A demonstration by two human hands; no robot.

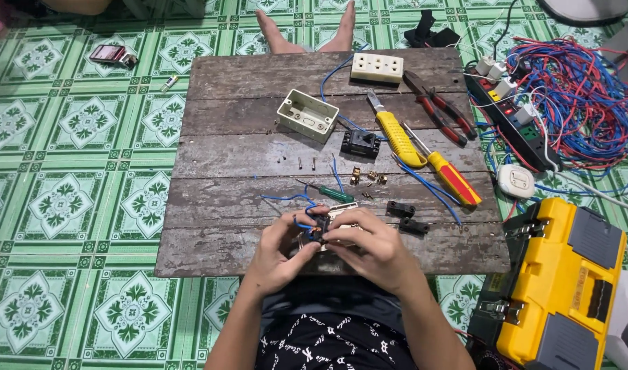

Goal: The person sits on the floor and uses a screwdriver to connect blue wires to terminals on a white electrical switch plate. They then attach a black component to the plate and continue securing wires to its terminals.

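My left hand [276,255] and my right hand [370,248] meet over the near edge of a worn wooden board [211,178]. Together they pinch a small black electrical part [319,227] with a short blue wire [302,221] looping out of it. A pale switch plate [341,209] lies just beyond my fingers, partly hidden. A small green-handled screwdriver [333,194] rests right above the hands. Brass terminals [367,177] and two black inserts [406,216] lie to the right.
On the board: a cream mounting box [308,114], a cream socket [377,67], a yellow utility knife [398,137], a red-yellow screwdriver [451,177], red pliers [439,106]. A yellow toolbox [568,281], a power strip [516,120] and tangled red and blue wires [581,89] sit right. Another person's feet [307,31] are beyond the board.
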